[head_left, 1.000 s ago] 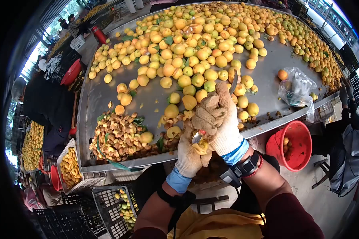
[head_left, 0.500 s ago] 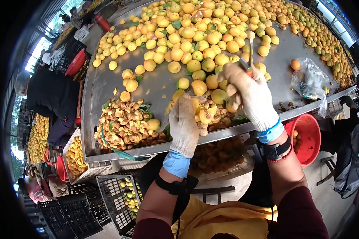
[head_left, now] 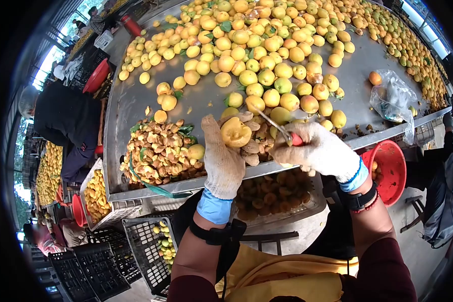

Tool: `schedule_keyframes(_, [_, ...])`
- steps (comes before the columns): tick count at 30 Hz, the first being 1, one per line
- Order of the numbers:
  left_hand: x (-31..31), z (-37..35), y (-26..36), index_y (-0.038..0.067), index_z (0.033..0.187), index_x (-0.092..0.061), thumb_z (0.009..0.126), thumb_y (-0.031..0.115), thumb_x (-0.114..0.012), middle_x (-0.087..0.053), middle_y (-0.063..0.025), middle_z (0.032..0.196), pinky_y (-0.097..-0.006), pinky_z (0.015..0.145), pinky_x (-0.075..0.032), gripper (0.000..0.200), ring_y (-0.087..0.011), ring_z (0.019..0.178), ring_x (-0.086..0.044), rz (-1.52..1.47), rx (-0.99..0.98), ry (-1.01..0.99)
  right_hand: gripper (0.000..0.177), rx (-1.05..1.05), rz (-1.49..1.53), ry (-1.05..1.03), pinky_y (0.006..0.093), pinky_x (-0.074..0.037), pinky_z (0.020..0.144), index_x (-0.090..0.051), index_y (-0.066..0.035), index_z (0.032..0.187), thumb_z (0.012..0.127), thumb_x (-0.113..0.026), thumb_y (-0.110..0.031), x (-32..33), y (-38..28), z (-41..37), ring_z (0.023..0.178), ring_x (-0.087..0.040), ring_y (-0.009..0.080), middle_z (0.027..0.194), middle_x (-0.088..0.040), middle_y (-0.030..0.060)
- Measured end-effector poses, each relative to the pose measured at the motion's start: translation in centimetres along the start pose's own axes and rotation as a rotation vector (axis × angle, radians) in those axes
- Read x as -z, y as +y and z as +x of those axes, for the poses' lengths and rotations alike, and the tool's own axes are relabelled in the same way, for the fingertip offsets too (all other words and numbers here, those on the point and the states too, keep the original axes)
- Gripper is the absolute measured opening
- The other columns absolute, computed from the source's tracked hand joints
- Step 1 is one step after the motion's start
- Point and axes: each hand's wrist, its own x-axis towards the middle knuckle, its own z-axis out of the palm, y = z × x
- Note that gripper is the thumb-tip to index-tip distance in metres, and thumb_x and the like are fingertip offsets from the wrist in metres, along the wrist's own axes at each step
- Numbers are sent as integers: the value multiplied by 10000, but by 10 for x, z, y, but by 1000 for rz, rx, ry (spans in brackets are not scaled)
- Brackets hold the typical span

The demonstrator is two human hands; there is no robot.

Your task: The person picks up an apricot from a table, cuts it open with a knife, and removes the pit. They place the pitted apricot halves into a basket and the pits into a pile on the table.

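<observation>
My left hand (head_left: 221, 158), in a knit work glove, holds a yellow fruit half (head_left: 235, 132) with its cut side up, just above the near edge of the steel table (head_left: 136, 105). My right hand (head_left: 319, 150), also gloved, grips a small red-handled knife (head_left: 279, 128) whose blade points up-left toward that fruit. A wide heap of whole yellow and orange fruit (head_left: 256, 48) covers the table beyond both hands. A pile of brown pits and scraps (head_left: 156, 153) lies to the left of my left hand.
A tray of cut fruit (head_left: 274, 194) sits under the table edge below my hands. A red bucket (head_left: 390, 168) stands at right, a clear plastic bag (head_left: 392, 103) lies on the table. Crates of fruit (head_left: 156, 251) stand lower left. Other people work at left.
My left hand has lifted a fruit half off the table. My right hand came back down from the fruit heap to the table edge, with the knife now pointing at the fruit.
</observation>
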Motion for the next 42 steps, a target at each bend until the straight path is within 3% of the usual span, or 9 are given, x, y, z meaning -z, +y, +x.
schedule_keyframes(7, [5, -19, 19, 62, 1271, -629, 1038, 738, -332, -729, -96, 1007, -281, 492, -416, 774, -149, 636, -590, 70, 167, -41, 221, -42, 88, 126, 217, -423, 506, -672, -65, 900, 941, -759, -264, -1, 22, -8, 567, -534, 52, 736, -587, -53])
schedule_keyframes(14, [-6, -67, 28, 73, 1214, -688, 1091, 420, -479, -715, -93, 977, -222, 464, -357, 424, -100, 597, -553, 380, 416, -325, 219, -28, 117, 308, 213, -475, 500, -693, -28, 1054, 983, -712, -235, 17, 34, 14, 561, -551, 59, 764, -622, -31])
schedule_keyframes(17, [-13, -74, 23, 27, 1346, -627, 1051, 282, -578, -711, -113, 1201, -317, 842, -567, 393, -165, 950, -690, 662, 595, -399, 234, 84, 358, 236, 215, -526, 536, -692, -11, 1086, 991, -700, -224, 7, 28, 19, 608, -608, 75, 833, -664, 1])
schedule_keyframes(22, [-6, -63, 51, 8, 1306, -659, 1016, 178, -641, -717, -53, 1058, -261, 694, -566, 336, -118, 809, -681, 1257, 165, -655, 321, 186, 442, 456, 235, -545, 515, -663, -20, 1166, 1004, -682, -297, 40, 24, 18, 628, -649, 101, 967, -711, 39])
schedule_keyframes(24, [-11, -36, 61, 5, 1286, -666, 1015, 165, -623, -689, -39, 912, -232, 609, -522, 318, -90, 721, -635, 1157, -2, -375, 300, 154, 512, 459, 231, -483, 464, -642, -41, 1166, 1011, -664, -297, 49, 27, 14, 568, -580, 78, 921, -713, 41])
schedule_keyframes(26, [-23, 8, 59, 15, 1127, -694, 962, 249, -669, -729, -167, 950, -391, 815, -556, 288, -318, 868, -720, 1367, -384, -250, 276, 100, 418, 486, 225, -454, 456, -637, -42, 1136, 1004, -664, -282, 47, 22, 6, 554, -545, 64, 912, -710, 39])
schedule_keyframes(34, [-52, 117, 2, 7, 1165, -658, 836, 480, -727, -715, -234, 1151, -476, 912, -548, 580, -404, 1096, -686, 2297, -184, -386, 326, 92, 382, 488, 236, -510, 509, -628, -33, 1181, 1014, -668, -310, 47, 23, 3, 590, -594, 77, 904, -690, 28])
schedule_keyframes(39, [-28, 109, 24, 13, 1222, -668, 947, 441, -637, -722, -205, 1069, -427, 831, -599, 509, -308, 931, -740, 1728, -241, -195, 342, 64, 439, 405, 232, -509, 510, -637, -45, 1178, 1029, -641, -353, 48, 21, -4, 568, -600, 88, 836, -675, 38])
schedule_keyframes(42, [-17, 83, 38, -2, 1320, -602, 1083, 387, -505, -723, -178, 1091, -347, 737, -605, 466, -238, 854, -720, 324, 214, -331, 358, 38, 361, 313, 225, -493, 485, -659, -49, 1135, 1035, -617, -390, 38, 14, -12, 522, -589, 96, 785, -659, 48])
